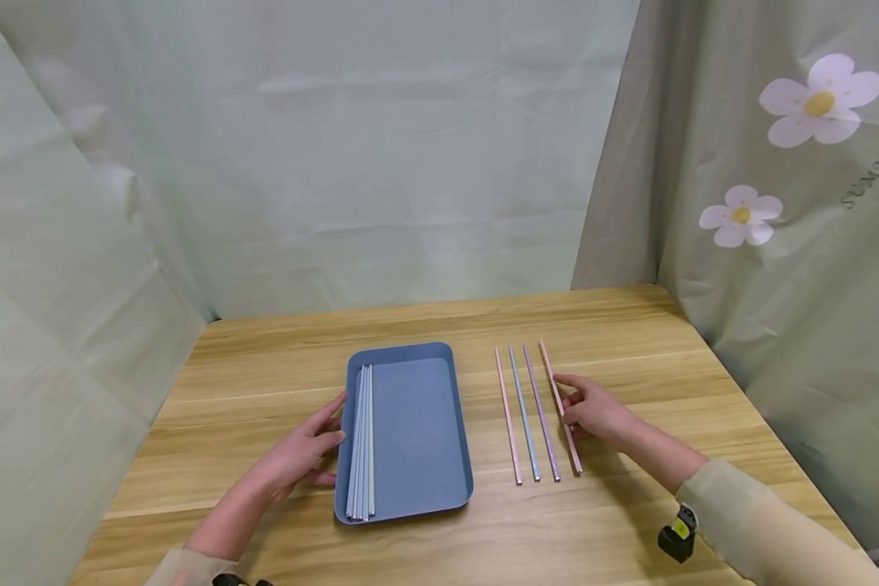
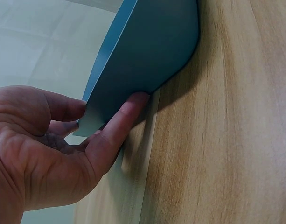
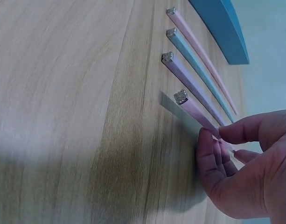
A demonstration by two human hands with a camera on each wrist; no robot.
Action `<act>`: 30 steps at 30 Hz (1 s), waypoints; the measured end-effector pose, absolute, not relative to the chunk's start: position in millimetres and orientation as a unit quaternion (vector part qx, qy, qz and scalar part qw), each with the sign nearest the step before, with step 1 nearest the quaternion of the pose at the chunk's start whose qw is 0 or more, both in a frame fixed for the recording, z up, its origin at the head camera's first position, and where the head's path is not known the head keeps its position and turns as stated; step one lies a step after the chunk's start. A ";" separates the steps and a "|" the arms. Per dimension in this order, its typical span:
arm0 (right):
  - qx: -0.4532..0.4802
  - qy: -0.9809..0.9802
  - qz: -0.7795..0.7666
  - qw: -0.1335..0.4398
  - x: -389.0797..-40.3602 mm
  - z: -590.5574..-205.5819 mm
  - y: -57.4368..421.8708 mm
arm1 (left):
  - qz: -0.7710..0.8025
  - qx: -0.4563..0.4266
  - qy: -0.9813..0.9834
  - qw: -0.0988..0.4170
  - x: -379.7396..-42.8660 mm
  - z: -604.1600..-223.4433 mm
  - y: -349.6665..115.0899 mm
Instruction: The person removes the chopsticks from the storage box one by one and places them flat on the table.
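There was one table [image 1: 256,382] and one blue tray [image 1: 421,439]. Inside the tray were several pale sticks [image 1: 361,448], too closely bunched to count. Right of the tray were two pink sticks [image 1: 508,417], one light-blue stick [image 1: 523,413] and one purple stick [image 1: 540,413], four in all. One left hand [image 1: 300,452] was left of the tray, one right hand [image 1: 596,411] right of it; two printed flowers [image 1: 819,103] were farther right.

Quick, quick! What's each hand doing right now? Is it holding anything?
Left hand: open, touching the side of the blue tray.
Right hand: closed, pinching the rightmost pink chopstick.
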State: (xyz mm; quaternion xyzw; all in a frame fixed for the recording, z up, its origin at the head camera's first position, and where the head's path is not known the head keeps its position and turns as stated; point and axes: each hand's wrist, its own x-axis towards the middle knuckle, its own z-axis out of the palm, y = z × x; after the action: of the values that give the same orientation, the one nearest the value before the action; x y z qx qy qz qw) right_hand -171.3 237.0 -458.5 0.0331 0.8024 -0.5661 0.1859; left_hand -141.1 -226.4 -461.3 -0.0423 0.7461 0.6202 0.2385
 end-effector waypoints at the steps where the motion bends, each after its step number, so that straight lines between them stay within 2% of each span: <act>1: 0.032 0.804 -0.564 0.185 -171.2 -458.5 236.6 | 0.621 -0.042 0.746 0.239 -141.2 -461.3 -226.4; 30: -0.003 0.859 -0.483 0.167 -164.6 -461.7 236.2 | 0.628 -0.026 0.737 0.248 -139.2 -459.4 -226.5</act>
State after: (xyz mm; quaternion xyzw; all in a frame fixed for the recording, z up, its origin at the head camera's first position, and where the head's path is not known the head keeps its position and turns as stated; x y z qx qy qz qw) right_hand -164.6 236.2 -461.7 -0.0029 0.8593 -0.4833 0.1675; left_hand -139.2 -226.5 -459.4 -0.0258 0.7369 0.6281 0.2484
